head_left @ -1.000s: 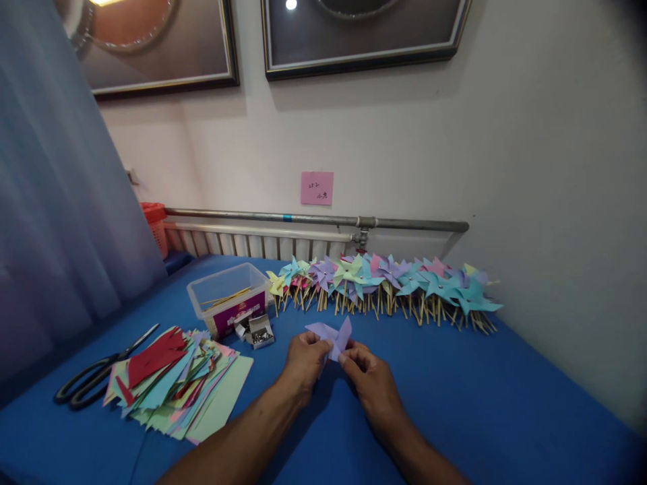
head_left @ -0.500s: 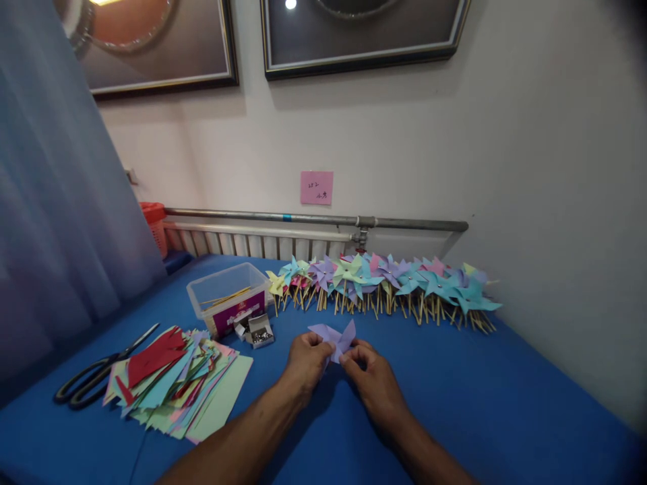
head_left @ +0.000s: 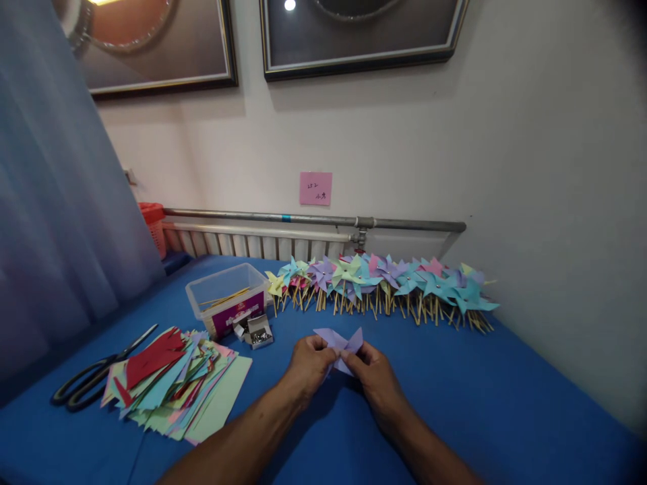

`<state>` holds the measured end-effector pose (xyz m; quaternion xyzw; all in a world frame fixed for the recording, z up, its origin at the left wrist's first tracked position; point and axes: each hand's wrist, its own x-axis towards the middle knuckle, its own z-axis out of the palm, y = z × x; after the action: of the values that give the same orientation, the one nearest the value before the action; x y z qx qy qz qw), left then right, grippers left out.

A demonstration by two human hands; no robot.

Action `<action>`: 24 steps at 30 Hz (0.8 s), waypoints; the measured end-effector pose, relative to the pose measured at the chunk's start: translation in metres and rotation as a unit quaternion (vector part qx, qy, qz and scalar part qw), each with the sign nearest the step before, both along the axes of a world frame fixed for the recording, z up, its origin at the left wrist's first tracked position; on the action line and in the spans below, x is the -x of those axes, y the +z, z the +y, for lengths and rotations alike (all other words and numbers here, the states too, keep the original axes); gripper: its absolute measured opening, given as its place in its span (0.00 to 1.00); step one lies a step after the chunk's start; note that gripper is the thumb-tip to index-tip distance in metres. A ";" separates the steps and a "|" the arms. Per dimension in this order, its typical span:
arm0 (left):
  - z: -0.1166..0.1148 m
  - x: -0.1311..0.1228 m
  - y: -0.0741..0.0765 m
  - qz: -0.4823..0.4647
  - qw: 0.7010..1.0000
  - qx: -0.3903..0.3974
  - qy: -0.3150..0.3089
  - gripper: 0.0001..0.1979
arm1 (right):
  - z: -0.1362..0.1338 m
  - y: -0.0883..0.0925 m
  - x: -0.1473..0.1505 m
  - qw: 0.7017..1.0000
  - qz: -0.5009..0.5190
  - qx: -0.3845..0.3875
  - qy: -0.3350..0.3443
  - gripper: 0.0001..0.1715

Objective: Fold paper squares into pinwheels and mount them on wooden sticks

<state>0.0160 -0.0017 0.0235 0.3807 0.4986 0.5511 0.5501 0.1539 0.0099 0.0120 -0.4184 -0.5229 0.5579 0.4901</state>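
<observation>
Both hands meet over the blue table [head_left: 505,397] near its middle. My left hand [head_left: 309,366] and my right hand [head_left: 377,377] each pinch a lilac paper pinwheel head [head_left: 340,342], its folded points sticking up between the fingers. Behind it, a long row of finished pinwheels [head_left: 384,283] on wooden sticks lies along the wall. To the left of my hands lies a stack of coloured cut paper [head_left: 172,384].
A clear plastic tub [head_left: 227,300] with sticks stands at left centre, with a small box of pins [head_left: 259,333] in front. Black scissors [head_left: 96,369] lie at far left. A radiator pipe [head_left: 313,219] runs along the wall; a curtain [head_left: 55,202] hangs left.
The lilac paper has been turned and folded lower between my fingers; both hands shifted slightly right and closer together.
</observation>
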 end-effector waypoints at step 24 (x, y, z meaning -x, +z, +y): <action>0.002 0.003 0.003 0.038 0.999 0.027 -0.009 0.12 | 0.002 0.001 -0.004 0.998 -0.001 0.047 -0.039 0.22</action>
<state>0.0126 0.0002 0.0266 0.3912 0.5301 0.5175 0.5460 0.1577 0.0120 0.0135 -0.4620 -0.4793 0.5620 0.4909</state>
